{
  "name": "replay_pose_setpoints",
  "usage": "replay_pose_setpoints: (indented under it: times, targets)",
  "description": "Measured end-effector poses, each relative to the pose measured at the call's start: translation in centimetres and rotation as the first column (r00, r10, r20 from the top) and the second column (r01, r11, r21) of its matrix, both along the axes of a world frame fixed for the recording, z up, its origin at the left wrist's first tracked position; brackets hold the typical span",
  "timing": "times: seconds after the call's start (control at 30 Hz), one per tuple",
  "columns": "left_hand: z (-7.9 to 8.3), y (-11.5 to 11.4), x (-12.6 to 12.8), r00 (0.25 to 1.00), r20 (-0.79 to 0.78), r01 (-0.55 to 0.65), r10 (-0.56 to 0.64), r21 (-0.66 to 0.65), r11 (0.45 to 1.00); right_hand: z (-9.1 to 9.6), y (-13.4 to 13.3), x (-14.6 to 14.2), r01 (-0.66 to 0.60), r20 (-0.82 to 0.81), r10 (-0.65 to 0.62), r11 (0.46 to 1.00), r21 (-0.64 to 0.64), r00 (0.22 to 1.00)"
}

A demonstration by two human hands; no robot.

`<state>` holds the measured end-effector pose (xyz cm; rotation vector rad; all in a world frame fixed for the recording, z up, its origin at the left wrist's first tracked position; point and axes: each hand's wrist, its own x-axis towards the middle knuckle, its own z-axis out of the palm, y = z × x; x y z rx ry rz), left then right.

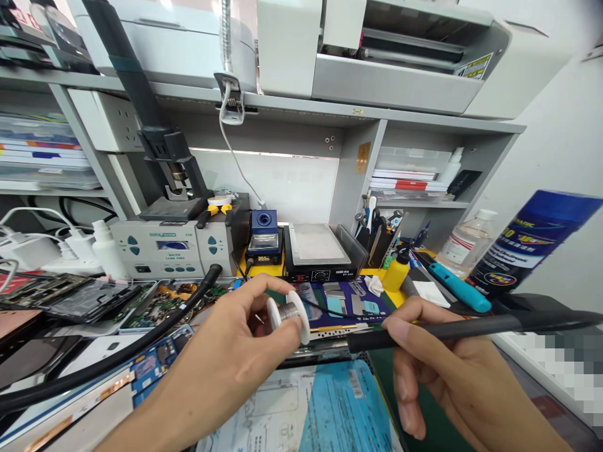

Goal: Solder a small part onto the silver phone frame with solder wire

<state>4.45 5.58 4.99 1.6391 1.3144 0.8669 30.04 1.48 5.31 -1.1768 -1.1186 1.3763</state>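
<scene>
Your left hand (233,339) is pinching a white plastic spool of silvery wire (305,317), lower centre. Lower right, your right hand (447,367) is gripping a slim black-handled tool (475,328).

The spool (305,319) is white, wound with silver-grey wire (289,311). The pen-shaped tool (447,330) on the right has a black handle and a silvery front end. The near flat panel (348,408) is part white with thin dark printed lines, part bright blue. On the left, the hose (174,334) is black and the control unit (164,248) light grey with a dark blue display. On the right, the spray can (527,251) is blue with white and yellow lettering, the squeeze bottle (396,275) yellow with a black top, the thick handle (456,285) turquoise.
</scene>
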Motion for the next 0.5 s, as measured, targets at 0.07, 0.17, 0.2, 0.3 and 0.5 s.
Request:
replay_pose_setpoints:
  times: [0.07, 0.17, 0.2, 0.3, 0.5]
  targets:
    - [0.1, -0.1, 0.0, 1.0, 0.0, 0.003, -0.003, -0.005, 1.0, 0.0, 0.0, 0.0, -0.003, -0.004, 0.003, 1.0, 0.002, 1.0]
    - [0.6, -0.4, 0.2, 1.0, 0.005, 0.001, -0.001, -0.014, 1.0, 0.0, 0.0, 0.0, -0.006, -0.005, 0.006, 1.0, 0.007, 1.0]
    - [0.8, -0.4, 0.3, 1.0, 0.009, -0.005, 0.006, -0.017, 1.0, 0.0, 0.0, 0.0, -0.006, -0.002, 0.006, 1.0, 0.008, 1.0]
    - [1.3, -0.5, 0.5, 1.0, 0.014, -0.017, 0.017, -0.029, 0.999, 0.0, 0.1, 0.1, -0.004, 0.01, 0.004, 1.0, 0.008, 1.0]
    - [0.6, -0.1, 0.2, 1.0, 0.002, 0.006, -0.006, 0.013, 1.0, 0.1, 0.0, -0.1, 0.0, 0.001, 0.0, 1.0, 0.002, 1.0]
